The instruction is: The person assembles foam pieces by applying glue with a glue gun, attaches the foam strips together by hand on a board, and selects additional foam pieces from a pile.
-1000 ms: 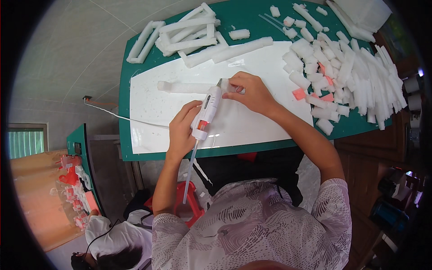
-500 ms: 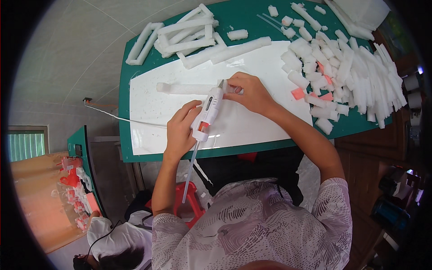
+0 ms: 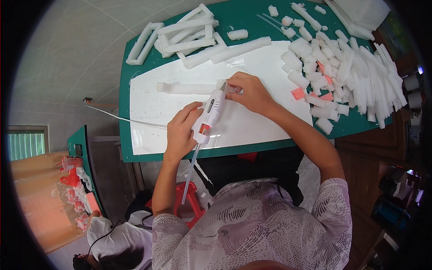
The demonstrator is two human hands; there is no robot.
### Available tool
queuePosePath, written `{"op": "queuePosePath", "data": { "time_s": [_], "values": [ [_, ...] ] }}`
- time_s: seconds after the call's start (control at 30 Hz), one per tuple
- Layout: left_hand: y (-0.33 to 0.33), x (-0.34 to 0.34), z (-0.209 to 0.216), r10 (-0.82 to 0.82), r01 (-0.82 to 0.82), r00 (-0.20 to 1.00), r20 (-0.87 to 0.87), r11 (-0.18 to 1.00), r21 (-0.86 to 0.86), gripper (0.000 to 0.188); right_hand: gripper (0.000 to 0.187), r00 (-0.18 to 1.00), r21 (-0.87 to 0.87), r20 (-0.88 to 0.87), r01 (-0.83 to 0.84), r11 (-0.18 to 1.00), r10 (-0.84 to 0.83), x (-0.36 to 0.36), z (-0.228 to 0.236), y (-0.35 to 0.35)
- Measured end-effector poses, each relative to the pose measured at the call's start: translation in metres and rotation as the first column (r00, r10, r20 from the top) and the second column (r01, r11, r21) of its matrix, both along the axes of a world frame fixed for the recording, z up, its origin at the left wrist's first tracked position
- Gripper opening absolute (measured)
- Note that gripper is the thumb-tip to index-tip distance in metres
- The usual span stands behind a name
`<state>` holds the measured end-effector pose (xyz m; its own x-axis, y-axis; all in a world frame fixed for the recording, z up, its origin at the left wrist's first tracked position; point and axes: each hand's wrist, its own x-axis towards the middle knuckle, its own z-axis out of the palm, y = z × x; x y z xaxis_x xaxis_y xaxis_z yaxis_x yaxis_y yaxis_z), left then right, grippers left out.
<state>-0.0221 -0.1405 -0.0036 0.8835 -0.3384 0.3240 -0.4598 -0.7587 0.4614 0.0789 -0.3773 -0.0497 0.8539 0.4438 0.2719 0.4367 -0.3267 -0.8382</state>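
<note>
My left hand (image 3: pixel 181 131) is closed around a white hot glue gun (image 3: pixel 213 108). A long translucent glue stick (image 3: pixel 191 171) sticks out of its back end. The gun's metal nozzle points away from me and touches, or nearly touches, a small white foam piece (image 3: pixel 220 84). My right hand (image 3: pixel 250 92) pinches this piece between thumb and fingers, which hide most of it. Beside it, to the left, a long white foam strip (image 3: pixel 185 89) lies on the white board (image 3: pixel 153 139); the gun hides where strip and piece come together.
Finished foam frames (image 3: pixel 189 36) are stacked at the far left of the green table (image 3: pixel 125 112). On the right lies a heap of foam blocks and strips (image 3: pixel 355 81). A white cord (image 3: pixel 121 119) runs in from the left. A person in white (image 3: pixel 118 238) sits at lower left.
The glue gun has shifted slightly to the right, its nozzle moving along the foam piece toward my right fingers. My right hand has hardly moved.
</note>
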Motion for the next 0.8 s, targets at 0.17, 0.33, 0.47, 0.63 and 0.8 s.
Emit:
{"op": "queuePosePath", "data": {
  "time_s": [0.17,0.33,0.47,0.63,0.8],
  "values": [
    [0.000,-0.003,0.000,-0.002,0.002,1.000,-0.005,1.000,-0.016,0.034,0.031,1.000,0.006,0.002,-0.002,1.000,0.001,0.000,0.001,0.000],
    [0.003,-0.006,-0.002,0.002,-0.003,1.000,-0.013,0.999,-0.038,0.035,0.030,1.000,0.020,-0.013,0.002,1.000,-0.002,0.000,0.002,0.000],
    [0.005,-0.007,-0.005,0.009,-0.009,1.000,-0.004,0.998,-0.061,0.035,0.032,1.000,0.017,-0.028,0.009,1.000,-0.009,0.000,0.004,0.000],
    [0.003,-0.007,-0.002,0.048,-0.052,0.998,-0.035,0.986,-0.156,0.035,0.034,1.000,0.004,0.013,-0.002,1.000,0.002,0.003,-0.003,0.000],
    [0.002,-0.003,-0.003,0.048,-0.056,0.997,-0.056,0.985,-0.163,0.034,0.035,1.000,0.005,0.016,0.001,1.000,-0.001,0.001,-0.005,0.000]
  ]
}}
